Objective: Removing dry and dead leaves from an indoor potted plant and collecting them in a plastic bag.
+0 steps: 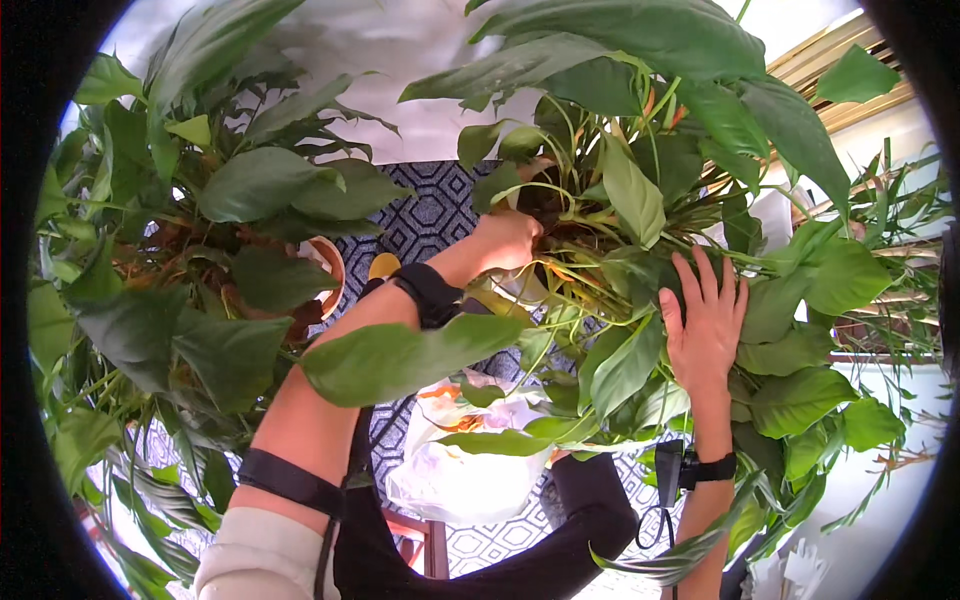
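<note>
My left hand (508, 238) reaches in at the base of a leafy potted plant (634, 199), beside its crowded stems (577, 281). Its fingers curl inward and the tips are hidden, so whether they grip a stem does not show. My right hand (705, 322) lies with spread fingers against the broad green leaves on the plant's right side, back of the hand upward. Some stems near the base look yellow to orange. One large leaf (412, 356) crosses in front of my left forearm. The plant's pot is mostly covered by foliage.
Another broad-leaved plant (262, 187) crowds the left, with a pot rim (337, 279) beside it. Between my legs sits a white plastic bag (465, 480) holding orange-brown plant scraps (465, 421). A reddish wooden stool (435, 547) is below, on a patterned floor (424, 202). Thin-leaved foliage (900, 277) stands right.
</note>
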Demonstrator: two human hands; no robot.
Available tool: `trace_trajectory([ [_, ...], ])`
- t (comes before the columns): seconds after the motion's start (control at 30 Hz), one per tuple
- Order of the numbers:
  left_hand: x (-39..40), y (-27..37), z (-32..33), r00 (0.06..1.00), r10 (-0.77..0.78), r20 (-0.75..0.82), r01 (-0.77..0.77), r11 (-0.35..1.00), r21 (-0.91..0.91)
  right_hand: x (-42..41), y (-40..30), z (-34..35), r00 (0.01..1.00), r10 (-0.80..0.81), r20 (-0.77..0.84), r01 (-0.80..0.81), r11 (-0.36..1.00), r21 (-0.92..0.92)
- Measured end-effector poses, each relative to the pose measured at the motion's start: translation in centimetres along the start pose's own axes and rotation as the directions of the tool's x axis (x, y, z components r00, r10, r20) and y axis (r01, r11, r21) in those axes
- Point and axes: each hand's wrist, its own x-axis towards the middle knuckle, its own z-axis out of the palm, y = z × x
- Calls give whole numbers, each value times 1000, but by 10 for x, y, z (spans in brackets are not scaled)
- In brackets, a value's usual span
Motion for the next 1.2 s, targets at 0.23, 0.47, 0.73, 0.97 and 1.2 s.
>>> trace_trajectory([
  [0.23, -31, -44, -16, 988, 65, -137, -111, 923, -368, 2, -3, -2, 1000, 2, -22, -2, 1000, 8],
  [0.47, -23, -48, 7, 967, -252, -46, 171, 768, -617, -1, -2, -1, 1000, 11, -10, -11, 1000, -2],
  [0.73, -17, -8, 29, 960, -200, -195, 171, 973, -157, 1, -3, -1, 1000, 16, -7, -15, 1000, 12],
  [0.97, -41, -26, 24, 974, 179, -142, -202, 964, -170, 1, -6, 2, 1000, 14, -26, -13, 1000, 25],
  [1.2, -132, 3, -34, 973, 218, 75, -145, 832, -536, -9, 5, 3, 998, 41, -48, -40, 999, 12],
])
